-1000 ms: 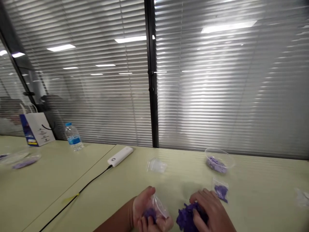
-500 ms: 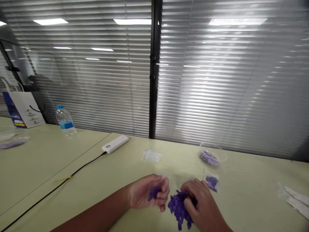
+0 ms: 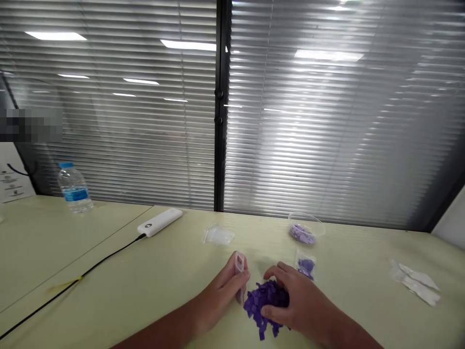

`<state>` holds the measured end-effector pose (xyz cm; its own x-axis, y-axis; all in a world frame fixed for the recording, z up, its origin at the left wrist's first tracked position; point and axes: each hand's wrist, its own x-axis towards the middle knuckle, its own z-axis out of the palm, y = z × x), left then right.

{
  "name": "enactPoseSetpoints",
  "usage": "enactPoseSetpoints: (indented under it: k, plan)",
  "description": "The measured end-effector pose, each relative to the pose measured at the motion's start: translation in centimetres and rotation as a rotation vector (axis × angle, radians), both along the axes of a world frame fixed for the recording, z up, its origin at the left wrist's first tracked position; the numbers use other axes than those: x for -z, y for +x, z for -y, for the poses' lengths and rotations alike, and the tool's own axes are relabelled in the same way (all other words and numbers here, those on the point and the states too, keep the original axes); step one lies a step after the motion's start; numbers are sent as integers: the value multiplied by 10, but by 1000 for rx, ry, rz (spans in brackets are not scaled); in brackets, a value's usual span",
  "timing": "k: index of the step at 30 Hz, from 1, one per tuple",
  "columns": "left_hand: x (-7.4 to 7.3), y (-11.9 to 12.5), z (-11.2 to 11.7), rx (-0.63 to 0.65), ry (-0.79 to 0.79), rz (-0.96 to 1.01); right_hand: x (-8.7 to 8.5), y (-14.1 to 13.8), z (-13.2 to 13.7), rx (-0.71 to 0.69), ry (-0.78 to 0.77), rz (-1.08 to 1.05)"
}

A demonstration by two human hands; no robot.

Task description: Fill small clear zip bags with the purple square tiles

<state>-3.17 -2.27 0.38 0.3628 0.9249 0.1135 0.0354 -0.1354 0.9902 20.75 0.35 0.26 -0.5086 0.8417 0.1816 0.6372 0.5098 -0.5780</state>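
My left hand (image 3: 232,281) is closed around a small clear plastic bag (image 3: 239,262), whose mouth gapes upward. Dark purple pieces (image 3: 263,298), small and flat, form a heap just right of that hand. Over the right side of the heap curves my right hand (image 3: 300,300), thumb and fingers apart and touching the pieces. Behind it lies a filled clear bag (image 3: 306,266) of purple pieces. A round clear container (image 3: 303,232) with lighter purple pieces stands farther back.
Flat clear bags (image 3: 218,235) lie at the table's middle back. To the left are a white power bank (image 3: 160,222) with a black cable (image 3: 105,259) and a water bottle (image 3: 75,189). White strips in plastic (image 3: 416,281) lie at right. Blinds (image 3: 327,145) back the table.
My left hand has turned, so the bag in it now stands upright with its mouth showing. The right hand's fingers have spread over the heap. The view has shifted right.
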Motion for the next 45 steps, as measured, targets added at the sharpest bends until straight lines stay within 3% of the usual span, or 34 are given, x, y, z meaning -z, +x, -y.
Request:
enactPoseSetpoints:
  k: [4,8,10,14,20,28,33,37,45]
  plan:
    - [0,0,1,-45,-45,-51,2,7,-11,-37,-22,-63]
    - [-2,0,2,-59,-35,-145,11,7,-24,-12,-248,-270]
    - [-4,1,2,-98,-3,-225,19,2,-27,43,-309,-415]
    - [-7,5,1,-205,48,-343,33,-13,-28,187,-270,-620]
    - [-6,5,5,-211,45,-422,39,-19,-23,175,-150,-591]
    - [18,3,5,-205,203,-452,30,-19,-12,-85,217,-516]
    - [11,4,6,-103,245,-495,19,-23,-7,-137,350,-498]
    - [3,5,8,-67,277,-489,17,-22,-5,-140,331,-483]
    - [-3,8,9,-40,280,-505,23,-17,1,-74,63,-532]
